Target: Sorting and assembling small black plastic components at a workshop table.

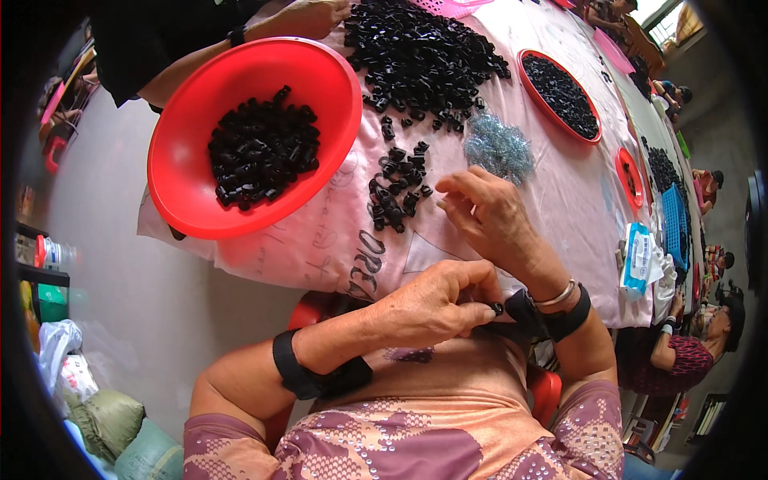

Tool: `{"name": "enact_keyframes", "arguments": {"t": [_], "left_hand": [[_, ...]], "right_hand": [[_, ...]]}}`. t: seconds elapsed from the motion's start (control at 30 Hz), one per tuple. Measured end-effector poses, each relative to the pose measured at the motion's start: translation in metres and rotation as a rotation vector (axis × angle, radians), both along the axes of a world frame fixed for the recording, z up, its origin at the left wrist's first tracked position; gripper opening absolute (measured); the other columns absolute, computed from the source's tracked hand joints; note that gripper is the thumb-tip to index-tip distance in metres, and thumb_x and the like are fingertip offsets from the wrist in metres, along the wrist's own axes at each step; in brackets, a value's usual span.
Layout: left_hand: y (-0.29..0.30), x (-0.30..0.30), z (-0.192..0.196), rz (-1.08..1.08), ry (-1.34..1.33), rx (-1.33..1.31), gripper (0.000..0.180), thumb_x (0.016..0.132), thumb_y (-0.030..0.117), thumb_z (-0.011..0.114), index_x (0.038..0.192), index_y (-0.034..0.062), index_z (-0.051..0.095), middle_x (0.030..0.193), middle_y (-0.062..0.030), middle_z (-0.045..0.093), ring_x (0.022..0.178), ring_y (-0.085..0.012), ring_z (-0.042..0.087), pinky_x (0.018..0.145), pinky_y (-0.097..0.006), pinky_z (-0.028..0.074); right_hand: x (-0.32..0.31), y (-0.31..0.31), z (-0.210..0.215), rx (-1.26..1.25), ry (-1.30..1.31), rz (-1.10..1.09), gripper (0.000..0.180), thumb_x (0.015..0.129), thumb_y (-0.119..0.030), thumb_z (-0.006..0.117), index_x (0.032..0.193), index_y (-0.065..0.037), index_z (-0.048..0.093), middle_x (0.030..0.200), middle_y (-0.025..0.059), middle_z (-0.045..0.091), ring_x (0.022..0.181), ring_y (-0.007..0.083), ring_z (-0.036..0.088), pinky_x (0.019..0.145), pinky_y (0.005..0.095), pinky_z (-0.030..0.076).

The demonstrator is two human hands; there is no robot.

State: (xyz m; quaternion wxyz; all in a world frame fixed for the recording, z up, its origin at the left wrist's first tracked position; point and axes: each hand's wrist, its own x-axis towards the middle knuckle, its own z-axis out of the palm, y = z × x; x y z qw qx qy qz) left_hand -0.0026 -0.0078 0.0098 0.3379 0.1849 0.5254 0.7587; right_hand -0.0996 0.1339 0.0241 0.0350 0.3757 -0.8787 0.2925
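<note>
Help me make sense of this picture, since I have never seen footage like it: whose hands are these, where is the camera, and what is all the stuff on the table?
There is no machine here. The single view comes from a wide fisheye camera worn on a person's head and looking down, so straight edges bend and their own forearms enter from below.

The left hand pinches a small black plastic part close to the body. The right hand is raised over the table's pink cloth, fingers bent; whether it holds anything I cannot tell.

On the cloth lie a small heap of black parts, a big pile of black parts, and a cluster of shiny little metal pieces. A red bowl at the left holds more black parts. Another person's forearm reaches in at the top, and other people sit further along the table.
</note>
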Motion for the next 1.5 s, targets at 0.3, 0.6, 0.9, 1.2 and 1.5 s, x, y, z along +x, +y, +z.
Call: {"name": "enact_keyframes", "arguments": {"t": [0.3,0.6,0.9,1.2,1.5], "left_hand": [[-0.003,-0.002,0.01,0.125,-0.145,0.115,0.011,0.089,0.009,0.06,0.097,0.0018,0.056,0.079,-0.001,0.056,0.066,-0.0074,0.053,0.058,-0.023,0.045],[-0.006,-0.006,0.002,0.276,-0.258,0.101,0.013,0.094,0.014,0.062,0.103,0.0052,0.057,0.091,-0.003,0.066,0.066,-0.0044,0.057,0.056,-0.018,0.044],[-0.003,-0.009,0.001,0.353,-0.17,0.042,0.013,0.094,0.012,0.063,0.103,0.0044,0.059,0.09,-0.0032,0.066,0.063,-0.0032,0.055,0.054,-0.017,0.042],[-0.003,-0.007,0.0,0.371,-0.169,-0.046,0.017,0.094,0.016,0.063,0.106,0.0036,0.061,0.09,-0.0026,0.066,0.064,-0.0033,0.054,0.054,-0.017,0.042],[-0.002,-0.007,0.0,0.381,-0.161,-0.059,0.018,0.093,0.015,0.064,0.106,0.0024,0.063,0.091,-0.0019,0.067,0.065,-0.0035,0.057,0.056,-0.017,0.043]], "right_hand": [[-0.005,-0.011,-0.001,0.199,0.186,0.0,0.013,0.082,-0.014,0.062,0.092,-0.008,0.055,0.083,0.0133,0.058,0.075,0.0346,0.063,0.064,0.0434,0.051],[0.036,0.049,0.006,-0.153,-0.229,-0.128,0.015,0.081,0.004,0.059,0.094,-0.001,0.053,0.082,0.0091,0.059,0.069,0.0175,0.061,0.062,0.0302,0.05],[0.058,0.058,-0.011,-0.577,-0.604,-0.147,0.015,0.085,0.008,0.056,0.097,-0.001,0.056,0.086,0.0009,0.06,0.078,0.0052,0.059,0.071,0.0202,0.05],[0.06,0.056,0.002,-0.452,-0.405,-0.07,0.017,0.087,0.005,0.056,0.103,0.0,0.059,0.085,0.0015,0.059,0.08,0.0057,0.059,0.07,0.021,0.049],[0.066,0.05,0.0,-0.561,-0.484,-0.157,0.012,0.089,0.001,0.062,0.101,0.002,0.063,0.092,0.0064,0.06,0.082,0.0087,0.062,0.071,0.0221,0.05]]}}
